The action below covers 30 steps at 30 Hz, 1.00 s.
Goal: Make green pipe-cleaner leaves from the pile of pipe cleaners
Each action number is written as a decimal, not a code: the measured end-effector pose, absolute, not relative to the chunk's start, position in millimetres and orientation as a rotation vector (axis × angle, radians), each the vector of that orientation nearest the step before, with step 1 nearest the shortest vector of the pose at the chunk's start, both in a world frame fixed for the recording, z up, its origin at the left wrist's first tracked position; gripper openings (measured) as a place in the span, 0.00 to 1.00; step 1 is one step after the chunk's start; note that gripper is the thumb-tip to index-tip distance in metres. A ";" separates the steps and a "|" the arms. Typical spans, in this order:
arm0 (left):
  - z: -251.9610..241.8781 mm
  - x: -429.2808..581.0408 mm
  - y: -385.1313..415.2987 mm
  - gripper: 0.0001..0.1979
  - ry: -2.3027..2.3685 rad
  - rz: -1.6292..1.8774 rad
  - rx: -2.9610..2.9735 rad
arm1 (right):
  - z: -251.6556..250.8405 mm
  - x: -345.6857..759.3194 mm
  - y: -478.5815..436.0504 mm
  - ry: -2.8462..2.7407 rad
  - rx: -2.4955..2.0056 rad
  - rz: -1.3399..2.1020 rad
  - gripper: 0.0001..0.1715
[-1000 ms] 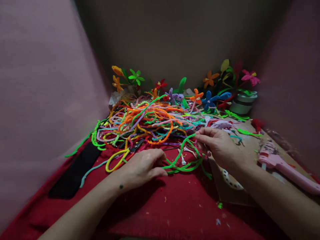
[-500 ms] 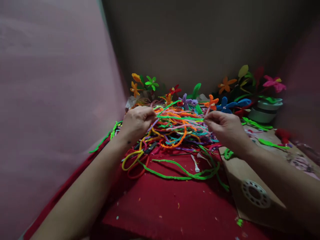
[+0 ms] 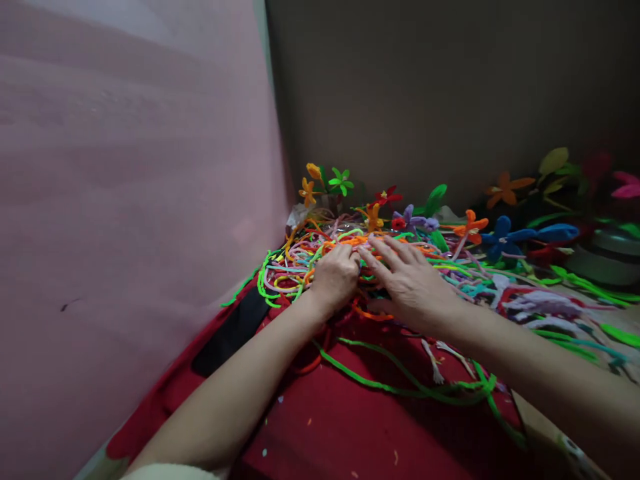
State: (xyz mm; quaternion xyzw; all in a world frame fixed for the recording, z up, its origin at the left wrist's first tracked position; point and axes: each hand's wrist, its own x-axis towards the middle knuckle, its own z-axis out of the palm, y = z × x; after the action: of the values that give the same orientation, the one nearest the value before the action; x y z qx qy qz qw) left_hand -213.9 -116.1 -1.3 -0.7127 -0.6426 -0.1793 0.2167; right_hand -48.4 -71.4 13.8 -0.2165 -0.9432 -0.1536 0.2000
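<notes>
A tangled heap of fuzzy stems (image 3: 287,270) in many colours lies across the far part of the red cloth (image 3: 320,427). My left hand (image 3: 336,280) is closed at the heap's near side; what its fingers hold, if anything, is hidden. Right beside it, my right hand (image 3: 413,283) lies over the heap with its fingers spread, palm down. Long green stems (image 3: 373,381) loop over the cloth below my hands. White tassel-like pieces (image 3: 435,365) lie by my right forearm.
Fuzzy flowers stand behind the heap: a green one (image 3: 341,181), an orange one (image 3: 470,227) and a blue one (image 3: 503,238). A pale pot (image 3: 607,257) is at the right. A pink wall (image 3: 140,200) rises on the left, near a dark flat object (image 3: 230,337).
My hands have come together over the heap from wide apart, and my right hand has opened. The green stem between them is no longer seen stretched. The view has swung left.
</notes>
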 end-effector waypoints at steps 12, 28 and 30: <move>24.6 -243.2 -120.4 0.11 -1.964 -1.583 -1.676 | -11.4 -67.0 -24.2 -2.641 -0.766 -0.268 0.32; 28.3 -295.7 -113.3 0.07 -2.153 -2.254 -1.274 | 4.0 -73.7 33.6 -2.324 -0.883 0.775 0.10; 30.7 -294.1 -113.8 0.06 -2.113 -2.268 -1.276 | 2.0 -74.3 37.2 -2.305 -0.882 0.803 0.08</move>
State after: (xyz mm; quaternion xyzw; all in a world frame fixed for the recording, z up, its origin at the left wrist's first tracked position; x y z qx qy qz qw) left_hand -294.1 -113.8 30.7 -0.3786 -0.6268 -0.6729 -0.1053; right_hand -74.3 37.2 2.0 -0.3271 -0.8552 0.2981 0.2698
